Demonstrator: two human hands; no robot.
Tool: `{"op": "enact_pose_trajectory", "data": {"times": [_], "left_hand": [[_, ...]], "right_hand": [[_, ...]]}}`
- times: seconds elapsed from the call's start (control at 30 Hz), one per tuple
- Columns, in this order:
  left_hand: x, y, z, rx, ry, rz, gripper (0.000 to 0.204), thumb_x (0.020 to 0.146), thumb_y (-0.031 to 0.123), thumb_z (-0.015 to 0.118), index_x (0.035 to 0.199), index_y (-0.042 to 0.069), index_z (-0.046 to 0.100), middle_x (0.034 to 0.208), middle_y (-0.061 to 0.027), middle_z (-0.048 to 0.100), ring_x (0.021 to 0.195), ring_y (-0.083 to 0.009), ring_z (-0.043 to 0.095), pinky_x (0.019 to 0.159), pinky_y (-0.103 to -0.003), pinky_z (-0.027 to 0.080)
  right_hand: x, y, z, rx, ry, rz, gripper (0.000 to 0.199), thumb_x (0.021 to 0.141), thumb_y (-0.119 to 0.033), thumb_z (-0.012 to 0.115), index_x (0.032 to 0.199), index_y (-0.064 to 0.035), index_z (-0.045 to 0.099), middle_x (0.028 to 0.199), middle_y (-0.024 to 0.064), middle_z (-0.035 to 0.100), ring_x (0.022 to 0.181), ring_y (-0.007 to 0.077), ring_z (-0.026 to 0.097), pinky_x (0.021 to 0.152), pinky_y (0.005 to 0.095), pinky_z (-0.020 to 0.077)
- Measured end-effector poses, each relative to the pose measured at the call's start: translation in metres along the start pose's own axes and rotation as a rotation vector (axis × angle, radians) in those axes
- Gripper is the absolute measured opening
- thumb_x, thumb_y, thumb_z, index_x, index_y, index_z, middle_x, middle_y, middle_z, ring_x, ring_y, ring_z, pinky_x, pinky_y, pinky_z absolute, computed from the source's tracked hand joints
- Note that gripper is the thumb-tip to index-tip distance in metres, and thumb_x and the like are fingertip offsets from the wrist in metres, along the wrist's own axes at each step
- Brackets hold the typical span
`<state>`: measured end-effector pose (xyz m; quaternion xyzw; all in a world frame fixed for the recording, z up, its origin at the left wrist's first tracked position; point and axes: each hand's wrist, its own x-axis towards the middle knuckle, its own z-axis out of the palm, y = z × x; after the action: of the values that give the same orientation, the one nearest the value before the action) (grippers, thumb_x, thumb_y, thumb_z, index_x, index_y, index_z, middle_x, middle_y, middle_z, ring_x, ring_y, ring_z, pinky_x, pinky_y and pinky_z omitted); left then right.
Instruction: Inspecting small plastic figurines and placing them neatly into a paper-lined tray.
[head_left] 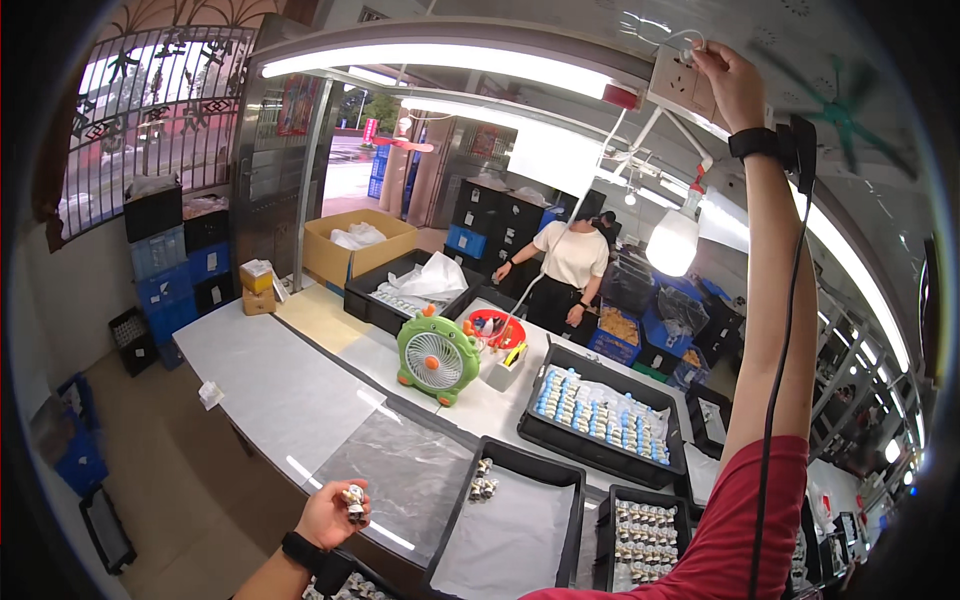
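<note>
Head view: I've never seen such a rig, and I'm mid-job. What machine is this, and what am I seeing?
No machine: these are a person's two bare hands, seen from a wide fisheye camera worn on the head, so straight edges bend toward the rim. The left hand holds a small white-and-dark figurine. The raised right hand is at a white rectangular socket box; whether it grips anything there is unclear.

On the white-and-grey table stand a green-and-orange plastic fan, a black plastic tray with a few figurines near its far left corner, and another, fuller black tray with rows of blue-and-white pieces.
</note>
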<state>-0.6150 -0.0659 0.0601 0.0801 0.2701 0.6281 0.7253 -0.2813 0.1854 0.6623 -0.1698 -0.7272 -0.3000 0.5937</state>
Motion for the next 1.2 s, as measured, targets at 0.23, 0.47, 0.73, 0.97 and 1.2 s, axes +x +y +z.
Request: {"op": "enact_pose_trajectory", "data": {"times": [0.23, 0.47, 0.73, 0.97, 1.2], "left_hand": [[0.017, -0.002, 0.013, 0.051, 0.01, -0.04, 0.031, 0.085, 0.018, 0.047, 0.109, -0.002, 0.052, 0.084, -0.0127, 0.057, 0.074, -0.0234, 0.056, 0.066, -0.037, 0.048], [0.017, -0.004, 0.011, 0.07, 0.062, -0.038, 0.032, 0.086, 0.02, 0.046, 0.109, -0.001, 0.053, 0.084, -0.0123, 0.056, 0.074, -0.023, 0.055, 0.065, -0.037, 0.046], [0.024, -0.004, 0.006, 0.007, 0.046, -0.054, 0.03, 0.086, 0.018, 0.047, 0.108, -0.001, 0.054, 0.084, -0.0126, 0.056, 0.074, -0.0237, 0.056, 0.065, -0.038, 0.047], [0.005, -0.012, 0.005, 0.051, 0.073, -0.031, 0.03, 0.087, 0.019, 0.047, 0.108, -0.001, 0.054, 0.083, -0.0119, 0.056, 0.073, -0.022, 0.056, 0.066, -0.037, 0.048], [-0.004, -0.019, 0.022, 0.135, 0.05, -0.034, 0.029, 0.089, 0.021, 0.045, 0.109, 0.001, 0.055, 0.085, -0.0092, 0.058, 0.073, -0.0195, 0.056, 0.065, -0.034, 0.047]], "right_hand": [[-0.001, 0.0, 0.012, -0.365, 0.109, -0.218, 0.022, 0.08, -0.027, 0.066, 0.093, -0.0096, 0.067, 0.079, 0.007, 0.068, 0.072, 0.0213, 0.065, 0.064, 0.0296, 0.0491], [-0.002, -0.003, 0.01, -0.597, 0.043, -0.203, 0.019, 0.082, -0.032, 0.063, 0.092, -0.0174, 0.068, 0.081, 0.0035, 0.069, 0.074, 0.0248, 0.065, 0.062, 0.0345, 0.0484], [0.008, 0.021, 0.009, -0.564, 0.119, -0.335, 0.017, 0.082, -0.035, 0.062, 0.088, -0.0201, 0.068, 0.076, 0.0018, 0.068, 0.072, 0.0238, 0.065, 0.06, 0.0359, 0.0468], [-0.005, 0.009, 0.02, -0.682, 0.12, -0.31, 0.02, 0.081, -0.042, 0.063, 0.087, -0.0234, 0.068, 0.07, 0.0057, 0.066, 0.068, 0.0297, 0.063, 0.055, 0.0393, 0.0459], [-0.005, 0.008, 0.016, -0.576, 0.063, -0.05, 0.023, 0.082, -0.032, 0.065, 0.099, -0.0176, 0.067, 0.094, 0.0036, 0.062, 0.09, 0.0203, 0.058, 0.077, 0.041, 0.0437]]}}
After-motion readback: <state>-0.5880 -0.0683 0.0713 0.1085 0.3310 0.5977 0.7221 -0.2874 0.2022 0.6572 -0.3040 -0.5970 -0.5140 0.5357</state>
